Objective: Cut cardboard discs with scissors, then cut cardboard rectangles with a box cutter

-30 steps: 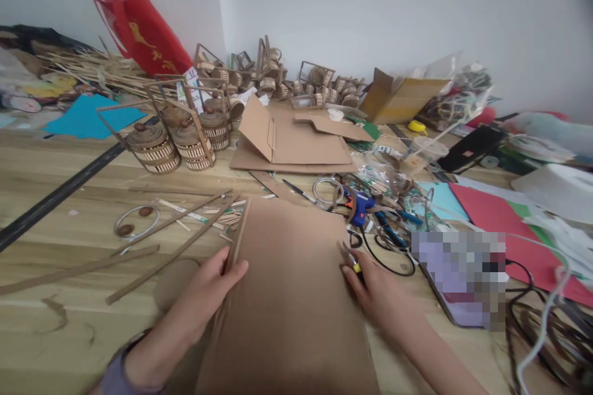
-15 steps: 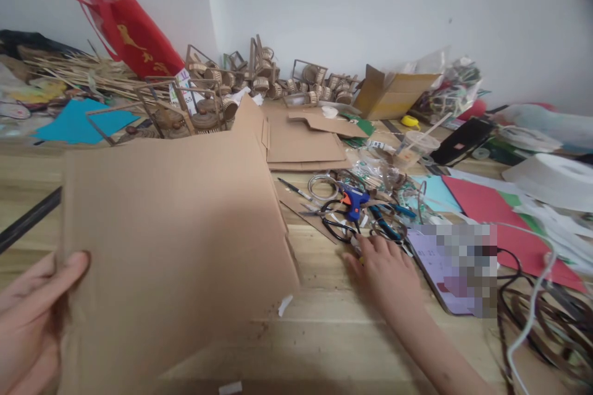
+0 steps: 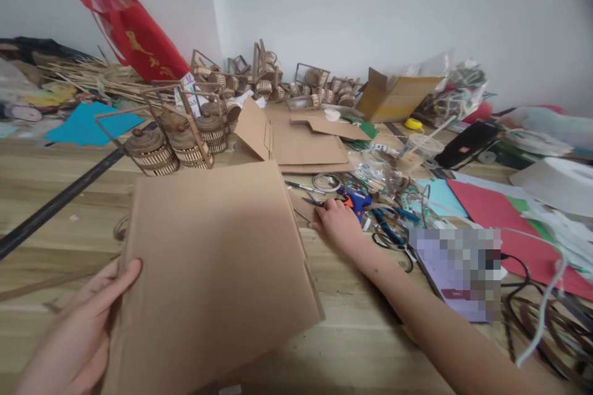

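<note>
My left hand (image 3: 99, 315) pinches the left edge of a flat brown cardboard piece (image 3: 213, 278), tilted above the table, thumb on top. My right hand (image 3: 338, 225) reaches across the table with its fingers curled down over the handles of a pair of scissors. Only the scissors' blades (image 3: 313, 202) show, pointing left; the handles are hidden under the fingers. Right beside those fingers lies a blue glue gun (image 3: 357, 202) with an orange part. Blue-handled pliers (image 3: 388, 227) lie to the right of the hand.
Small woven bamboo baskets with frame handles (image 3: 151, 151) stand behind the cardboard. More cardboard (image 3: 306, 145) lies farther back. A purple, partly blurred device (image 3: 449, 284), red paper (image 3: 491, 210), a plastic cup (image 3: 419, 147) and coiled strips (image 3: 546, 327) are on the right.
My right hand has moved left and farther forward, onto the scissors near the glue gun. The cardboard in my left hand has shifted right and lower, uncovering the baskets behind it.
</note>
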